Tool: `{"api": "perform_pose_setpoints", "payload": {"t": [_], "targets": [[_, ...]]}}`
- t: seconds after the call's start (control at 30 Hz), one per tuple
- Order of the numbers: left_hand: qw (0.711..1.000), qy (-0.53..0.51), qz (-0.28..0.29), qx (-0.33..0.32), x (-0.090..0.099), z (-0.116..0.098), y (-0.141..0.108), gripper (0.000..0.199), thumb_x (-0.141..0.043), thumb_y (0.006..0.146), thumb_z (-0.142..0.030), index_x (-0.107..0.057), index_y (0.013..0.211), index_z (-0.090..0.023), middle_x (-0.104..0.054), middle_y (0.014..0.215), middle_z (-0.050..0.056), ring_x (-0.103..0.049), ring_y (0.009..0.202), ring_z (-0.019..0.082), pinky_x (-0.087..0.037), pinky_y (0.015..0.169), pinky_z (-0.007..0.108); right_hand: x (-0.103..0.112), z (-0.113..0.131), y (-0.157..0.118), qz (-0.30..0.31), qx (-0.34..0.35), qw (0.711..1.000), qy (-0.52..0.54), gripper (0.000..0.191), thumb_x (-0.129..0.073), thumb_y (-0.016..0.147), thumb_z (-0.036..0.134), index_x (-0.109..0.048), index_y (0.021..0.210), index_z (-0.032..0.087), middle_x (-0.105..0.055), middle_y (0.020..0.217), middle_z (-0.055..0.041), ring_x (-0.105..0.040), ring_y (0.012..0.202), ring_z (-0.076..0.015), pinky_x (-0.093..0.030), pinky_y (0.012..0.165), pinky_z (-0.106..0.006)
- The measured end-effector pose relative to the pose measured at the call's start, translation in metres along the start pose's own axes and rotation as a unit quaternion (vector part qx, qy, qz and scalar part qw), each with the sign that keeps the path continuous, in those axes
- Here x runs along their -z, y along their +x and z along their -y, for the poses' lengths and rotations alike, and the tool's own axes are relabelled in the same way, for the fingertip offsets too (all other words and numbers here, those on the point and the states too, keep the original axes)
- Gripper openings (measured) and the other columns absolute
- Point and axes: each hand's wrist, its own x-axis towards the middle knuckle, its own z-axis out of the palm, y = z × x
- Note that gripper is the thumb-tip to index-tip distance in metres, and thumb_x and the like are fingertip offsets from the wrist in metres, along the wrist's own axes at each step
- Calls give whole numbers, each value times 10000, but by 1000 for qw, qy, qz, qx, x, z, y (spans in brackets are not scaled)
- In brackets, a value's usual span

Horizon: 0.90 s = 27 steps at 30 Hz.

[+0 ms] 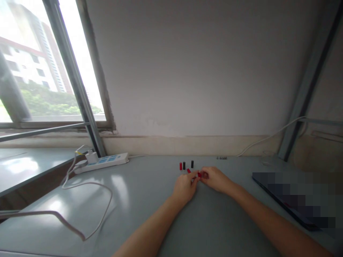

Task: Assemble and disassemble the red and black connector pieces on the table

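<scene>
My left hand (184,186) and my right hand (215,177) meet over the desk, fingertips pinched together. Between them is a small red cylinder (199,174), and the fingers of both hands close on it. Another red cylinder (189,171) lies tilted just beyond my left fingers, partly covered by them. Behind the left hand a red cylinder (180,166) stands upright beside a black cylinder (184,165). A second black cylinder (192,164) stands upright a little to their right. What kind of pieces these are is too small to tell.
A white power strip (107,162) with a plug lies at the back left of the grey desk (139,214). Its cable (111,196) loops across the left side. Several tiny dark items (222,158) lie near the wall. A dark flat object (284,203), partly blurred out, is at right.
</scene>
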Motion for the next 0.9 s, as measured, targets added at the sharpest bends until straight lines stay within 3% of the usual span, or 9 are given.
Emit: {"api": "perform_pose_setpoints", "payload": {"t": [0.07,0.2,0.3,0.4,0.9], "targets": [[1000,-2,-12,20,0,-1,0,335,-421,791,-292,-571,1076,-197,-667,874,65,-594,646,158,-438,645,270,7,-8,8,-11,-29,999,-20,73,-523,675,157,-592,653,150,-608,598,-19,-507,534,-107,-332,498,-202],[1000,7,-14,20,2,-4,-1,289,-406,791,-282,-631,941,-179,-667,837,62,-585,640,154,-427,642,266,14,-36,27,-48,-99,994,-16,92,-532,677,163,-596,621,130,-607,591,-39,-516,545,-119,-340,508,-212],[1000,22,-3,12,3,-6,-1,275,-393,795,-273,-645,853,-177,-664,791,61,-581,653,157,-407,625,255,11,-58,37,-62,-154,986,23,100,-560,673,189,-599,614,118,-609,595,-47,-530,558,-123,-360,521,-215],[999,33,7,7,4,-7,-1,277,-381,799,-262,-645,805,-180,-656,734,58,-572,639,154,-388,601,245,4,-73,42,-73,-167,982,44,93,-565,674,186,-606,630,116,-613,601,-46,-538,565,-123,-373,529,-217],[998,54,26,-13,4,-11,-4,284,-366,805,-248,-640,773,-181,-628,665,45,-543,591,141,-339,550,227,-8,-78,58,-71,-185,980,27,87,-581,664,195,-628,638,127,-620,602,-42,-550,566,-130,-389,548,-231]]}}
